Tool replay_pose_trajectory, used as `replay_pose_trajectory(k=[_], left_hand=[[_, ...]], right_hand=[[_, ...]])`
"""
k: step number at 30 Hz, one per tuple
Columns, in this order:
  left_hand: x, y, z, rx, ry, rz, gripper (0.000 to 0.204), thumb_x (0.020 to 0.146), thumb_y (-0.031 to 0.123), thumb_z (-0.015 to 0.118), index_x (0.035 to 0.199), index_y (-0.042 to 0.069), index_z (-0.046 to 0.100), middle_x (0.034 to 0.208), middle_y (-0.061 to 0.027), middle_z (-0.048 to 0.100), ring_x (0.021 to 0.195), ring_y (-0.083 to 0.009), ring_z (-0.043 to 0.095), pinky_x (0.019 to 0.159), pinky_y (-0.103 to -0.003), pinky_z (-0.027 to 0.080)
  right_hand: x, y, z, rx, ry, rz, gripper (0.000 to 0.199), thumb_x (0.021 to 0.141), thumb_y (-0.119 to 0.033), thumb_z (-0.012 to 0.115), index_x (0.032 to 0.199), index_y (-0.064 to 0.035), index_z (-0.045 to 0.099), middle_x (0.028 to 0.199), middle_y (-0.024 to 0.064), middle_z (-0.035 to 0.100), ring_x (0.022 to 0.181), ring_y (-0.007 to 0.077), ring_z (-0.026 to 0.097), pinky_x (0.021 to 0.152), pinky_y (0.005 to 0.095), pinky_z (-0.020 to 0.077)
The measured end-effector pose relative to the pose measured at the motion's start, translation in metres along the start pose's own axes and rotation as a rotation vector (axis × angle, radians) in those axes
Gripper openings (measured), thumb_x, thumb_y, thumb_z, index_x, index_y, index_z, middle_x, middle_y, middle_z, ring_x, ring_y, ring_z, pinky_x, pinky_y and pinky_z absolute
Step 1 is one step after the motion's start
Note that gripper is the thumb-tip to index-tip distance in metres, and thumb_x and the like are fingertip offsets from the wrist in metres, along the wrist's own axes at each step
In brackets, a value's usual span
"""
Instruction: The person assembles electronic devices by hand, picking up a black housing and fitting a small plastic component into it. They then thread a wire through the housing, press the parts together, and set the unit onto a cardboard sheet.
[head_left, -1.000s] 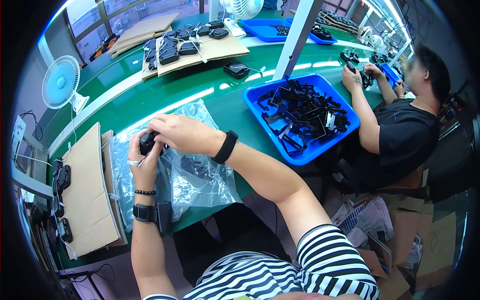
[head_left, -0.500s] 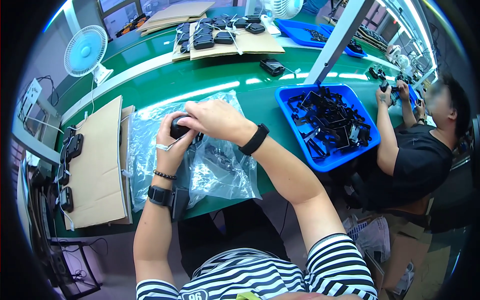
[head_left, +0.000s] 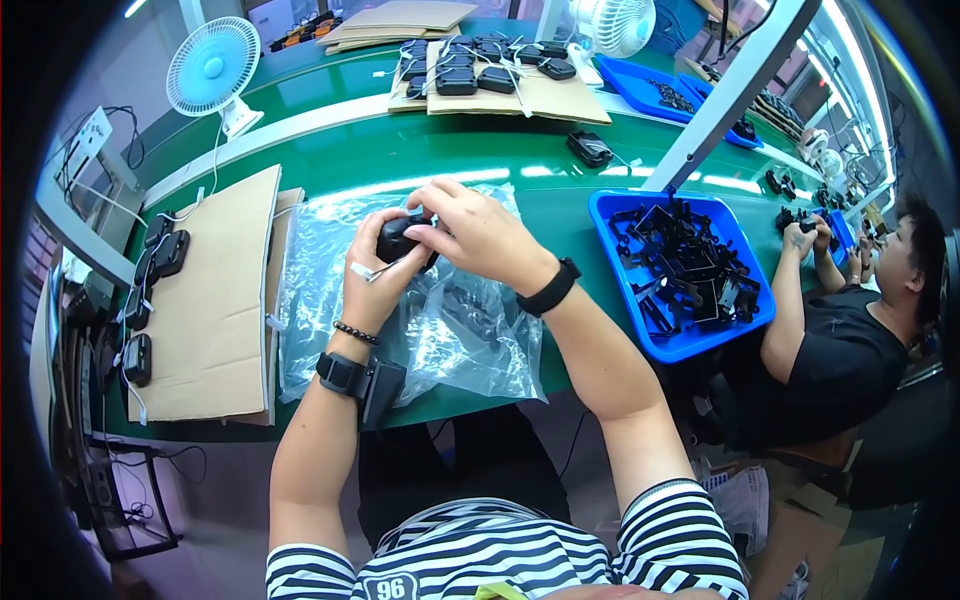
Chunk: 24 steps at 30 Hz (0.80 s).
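Far left on my green desk, finished black units sit along the edge of a cardboard sheet, with a small white fan standing behind them. Moving in: a clear plastic sheet is spread in front of me, crinkled and shiny. Right above it, my left hand is closed around a small rounded black device, cradling it from below, and there's a thin white strip pinched between those fingers, sticking out sideways. My right hand comes over the top, fingertips pressed onto the device's upper edge, gripping it too. So the piece is off the desk, held between both hands over the plastic.

What worries me: that white strip looks loosely caught, and any twist of the device could pull it free or crease it. The plastic below is slick, so a dropped device might skid toward the desk's near edge. My right thumb hides the top face, so I can't tell if anything there is seated properly.

Further right, a blue tray full of black brackets sits near my right forearm; a careless elbow could nudge it. Beyond it, a co-worker in a black shirt is busy with both hands.
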<state>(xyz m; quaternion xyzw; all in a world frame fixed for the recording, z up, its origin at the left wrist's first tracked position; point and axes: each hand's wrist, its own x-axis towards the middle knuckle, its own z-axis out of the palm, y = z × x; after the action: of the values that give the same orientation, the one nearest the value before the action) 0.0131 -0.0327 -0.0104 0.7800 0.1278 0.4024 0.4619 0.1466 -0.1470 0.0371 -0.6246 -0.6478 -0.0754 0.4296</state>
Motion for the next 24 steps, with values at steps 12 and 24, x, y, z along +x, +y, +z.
replay_pose_trajectory(k=[12, 24], left_hand=[[0.002, -0.003, -0.005, 0.02, 0.056, 0.055, 0.041, 0.073, 0.016, 0.082, 0.108, 0.003, 0.064, 0.101, -0.0113, 0.064, 0.092, -0.025, 0.064, 0.083, -0.034, 0.051], [-0.002, 0.009, -0.008, -0.154, -0.051, -0.11, 0.043, 0.073, 0.023, 0.085, 0.106, 0.004, 0.065, 0.1, -0.0087, 0.067, 0.09, -0.0204, 0.065, 0.081, -0.032, 0.052]], right_hand=[[0.002, -0.003, 0.002, -0.199, -0.114, 0.022, 0.02, 0.087, -0.016, 0.072, 0.1, -0.0035, 0.064, 0.092, 0.0119, 0.061, 0.083, 0.0285, 0.063, 0.071, 0.0368, 0.0511], [0.011, -0.002, -0.01, 0.255, -0.177, -0.002, 0.017, 0.087, 0.001, 0.066, 0.103, -0.0027, 0.069, 0.098, 0.0092, 0.063, 0.089, 0.0221, 0.065, 0.074, 0.0316, 0.0522]])
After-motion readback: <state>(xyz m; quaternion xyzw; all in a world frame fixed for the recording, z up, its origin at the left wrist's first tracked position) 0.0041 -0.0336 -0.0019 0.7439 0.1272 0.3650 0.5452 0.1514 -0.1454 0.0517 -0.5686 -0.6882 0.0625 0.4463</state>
